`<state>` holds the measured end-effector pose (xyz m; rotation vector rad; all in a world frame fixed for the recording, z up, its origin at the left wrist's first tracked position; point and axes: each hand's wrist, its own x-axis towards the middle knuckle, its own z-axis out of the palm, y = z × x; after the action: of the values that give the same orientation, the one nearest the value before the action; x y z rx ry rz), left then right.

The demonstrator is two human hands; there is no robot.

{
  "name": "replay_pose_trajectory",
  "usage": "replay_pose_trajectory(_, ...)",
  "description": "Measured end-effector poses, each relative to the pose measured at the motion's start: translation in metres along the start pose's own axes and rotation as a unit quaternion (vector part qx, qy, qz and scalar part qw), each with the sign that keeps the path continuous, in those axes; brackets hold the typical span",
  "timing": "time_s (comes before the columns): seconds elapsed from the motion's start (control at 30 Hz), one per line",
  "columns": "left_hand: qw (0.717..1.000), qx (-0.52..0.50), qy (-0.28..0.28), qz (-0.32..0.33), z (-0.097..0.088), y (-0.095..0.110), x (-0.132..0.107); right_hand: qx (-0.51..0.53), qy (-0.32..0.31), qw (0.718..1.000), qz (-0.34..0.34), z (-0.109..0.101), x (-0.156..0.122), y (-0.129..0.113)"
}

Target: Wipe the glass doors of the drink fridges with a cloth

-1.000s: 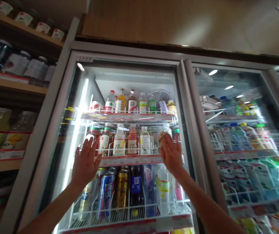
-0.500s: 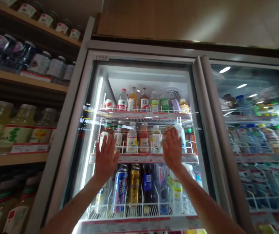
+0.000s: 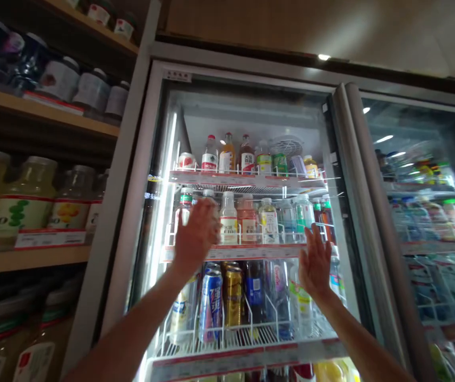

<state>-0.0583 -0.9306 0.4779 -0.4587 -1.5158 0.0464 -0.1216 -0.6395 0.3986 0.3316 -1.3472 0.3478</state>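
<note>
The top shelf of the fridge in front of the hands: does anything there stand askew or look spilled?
Yes, the purple container toward the right end of the top shelf tilts leftward, while the bottles farther left stand closer to upright. I see no spill.

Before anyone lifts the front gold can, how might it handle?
The can looks metal, so probably stiff. Its shiny side may be slippery. Tall and narrow, it could tip if pushed, though the wire rack might steady it.

A glass-door cooler [image 3: 247, 114] is displaying rows of bottles [image 3: 228, 225] and cans [image 3: 211, 307], with red-edged label strips [image 3: 231, 252] running below, indicating a retail shop.
</note>
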Motion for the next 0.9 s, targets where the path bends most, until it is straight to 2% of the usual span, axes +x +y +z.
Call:
replay_pose_trajectory(0.07, 0.989, 0.051, 0.057, -0.123, -0.023, -0.038, 0.0, -0.027, -0.007, 1.0, -0.01, 0.0, -0.005, -0.001)
replay_pose_trajectory(0.1, 0.982, 0.062, 0.072, -0.166, -0.027, -0.043, 0.001, -0.033, -0.01, 0.999, -0.014, 0.0, -0.007, -0.004)
replay_pose_trajectory(0.13, 0.976, 0.069, 0.076, -0.191, -0.027, -0.037, 0.001, -0.036, -0.01, 0.999, -0.017, 0.001, -0.007, -0.006)
replay_pose_trajectory(0.17, 0.977, 0.068, 0.07, -0.189, -0.021, -0.021, 0.001, -0.035, -0.011, 0.999, -0.02, 0.001, -0.006, -0.008)
replay_pose_trajectory(0.23, 0.992, 0.055, 0.038, -0.108, 0.003, 0.03, -0.005, -0.028, -0.007, 0.999, -0.021, 0.001, -0.005, -0.008)
replay_pose_trajectory(0.3, 0.998, 0.054, 0.008, 0.043, 0.028, 0.077, -0.016, -0.016, -0.003, 0.999, -0.029, 0.0, -0.004, -0.004)
replay_pose_trajectory(0.33, 0.993, 0.05, -0.006, 0.103, 0.035, 0.09, -0.024, -0.012, -0.004, 0.999, -0.036, -0.002, -0.004, -0.001)
replay_pose_trajectory(0.37, 0.989, 0.05, -0.015, 0.138, 0.036, 0.092, -0.031, -0.011, -0.007, 0.999, -0.046, -0.004, -0.006, 0.004)
replay_pose_trajectory(0.4, 0.988, 0.054, -0.018, 0.147, 0.032, 0.083, -0.037, -0.013, -0.011, 0.998, -0.056, -0.007, -0.008, 0.009)
replay_pose_trajectory(0.47, 0.994, 0.077, 0.005, 0.079, 0.012, 0.043, -0.044, -0.02, -0.022, 0.997, -0.071, -0.012, -0.015, 0.019)
replay_pose_trajectory(0.53, 0.986, 0.112, 0.062, -0.106, -0.009, 0.002, -0.04, -0.021, -0.029, 0.997, -0.075, -0.017, -0.024, 0.027)
replay_pose_trajectory(0.57, 0.971, 0.113, 0.088, -0.192, -0.015, -0.009, -0.036, -0.02, -0.031, 0.997, -0.073, -0.019, -0.027, 0.029)
replay_pose_trajectory(0.6, 0.957, 0.11, 0.109, -0.245, -0.014, -0.009, -0.031, -0.016, -0.031, 0.997, -0.072, -0.02, -0.03, 0.03)
replay_pose_trajectory(0.63, 0.951, 0.103, 0.118, -0.267, -0.008, 0.001, -0.027, -0.012, -0.031, 0.997, -0.071, -0.021, -0.032, 0.03)
replay_pose_trajectory(0.67, 0.956, 0.094, 0.115, -0.253, 0.002, 0.021, -0.025, -0.008, -0.03, 0.997, -0.07, -0.021, -0.032, 0.03)
replay_pose_trajectory(0.7, 0.971, 0.084, 0.094, -0.201, 0.015, 0.047, -0.025, -0.004, -0.03, 0.997, -0.069, -0.021, -0.032, 0.029)
replay_pose_trajectory(0.77, 0.995, 0.073, 0.031, -0.055, 0.039, 0.099, -0.033, 0.007, -0.032, 0.997, -0.07, -0.023, -0.031, 0.03)
replay_pose_trajectory(0.8, 0.998, 0.061, -0.005, 0.028, 0.046, 0.116, -0.041, 0.011, -0.035, 0.997, -0.07, -0.024, -0.031, 0.032)
replay_pose_trajectory(0.83, 0.995, 0.057, -0.029, 0.075, 0.048, 0.123, -0.049, 0.012, -0.039, 0.997, -0.068, -0.026, -0.031, 0.035)
replay_pose_trajectory(0.87, 0.993, 0.057, -0.045, 0.095, 0.045, 0.12, -0.057, 0.01, -0.042, 0.997, -0.061, -0.029, -0.032, 0.04)
replay_pose_trajectory(0.9, 0.994, 0.065, -0.045, 0.078, 0.038, 0.108, -0.063, 0.005, -0.043, 0.998, -0.05, -0.033, -0.034, 0.045)
